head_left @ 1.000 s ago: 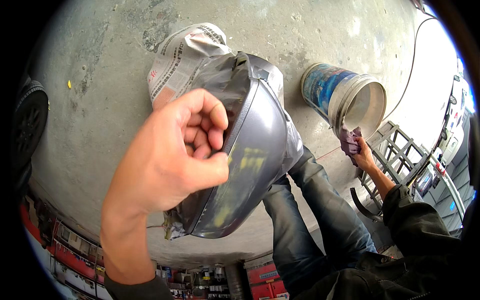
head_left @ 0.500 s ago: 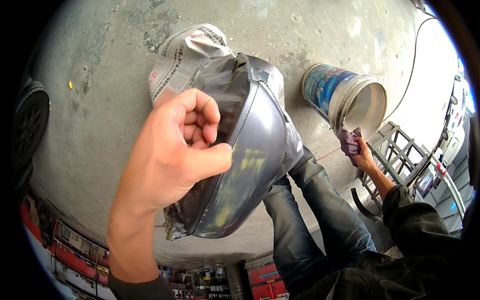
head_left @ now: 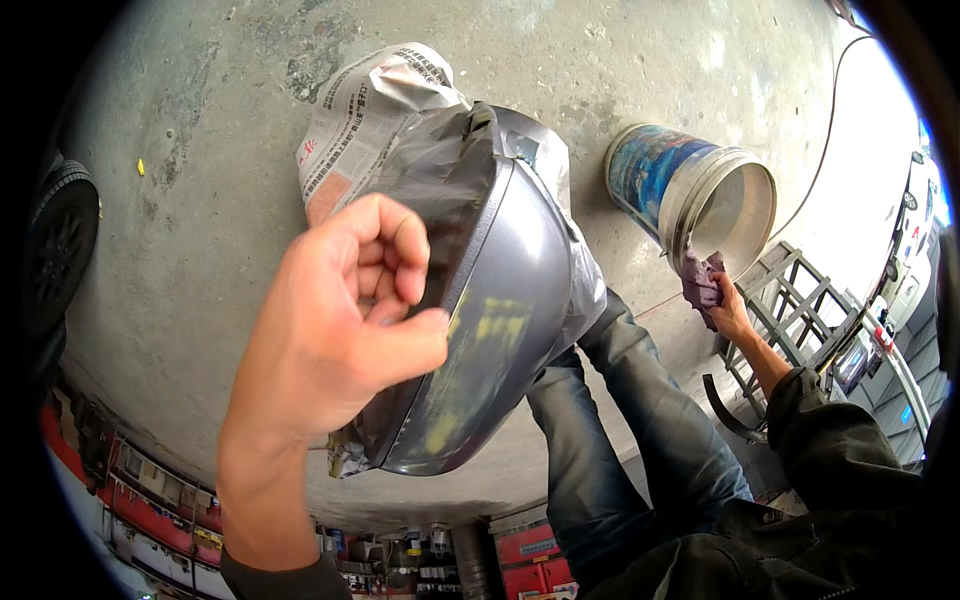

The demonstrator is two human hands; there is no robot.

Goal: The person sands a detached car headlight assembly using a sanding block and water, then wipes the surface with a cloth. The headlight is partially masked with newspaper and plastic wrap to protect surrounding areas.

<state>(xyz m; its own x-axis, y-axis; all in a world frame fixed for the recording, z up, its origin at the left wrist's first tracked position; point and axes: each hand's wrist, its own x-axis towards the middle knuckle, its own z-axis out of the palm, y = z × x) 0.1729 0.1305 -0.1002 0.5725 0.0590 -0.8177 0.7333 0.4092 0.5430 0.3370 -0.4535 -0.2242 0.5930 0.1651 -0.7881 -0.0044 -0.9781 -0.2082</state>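
In front of me is a glossy grey car side-mirror housing (head_left: 520, 260) with yellowish sanded-looking patches on its lower part. Newspaper (head_left: 350, 130) and clear plastic film wrap its far and left sides. My left hand (head_left: 335, 305) is raised before its left edge, fingers loosely curled and thumb apart, with nothing visible in it; whether the thumb touches the housing I cannot tell. On the right, my right hand (head_left: 732, 308) grips a crumpled purple cloth (head_left: 701, 288) at the rim of a blue and white bucket (head_left: 655, 185). The bucket's mouth faces right.
A grey metal frame (head_left: 800, 300) stands beside my right forearm. A black car wheel (head_left: 65, 250) is at the far left. Red shelving (head_left: 150, 515) with small items lines the lower left. A dark cable (head_left: 828, 130) runs over the concrete floor (head_left: 230, 180) behind the bucket.
My left hand has shifted slightly left and down, away from the housing's edge. My right hand and the cloth have barely moved.
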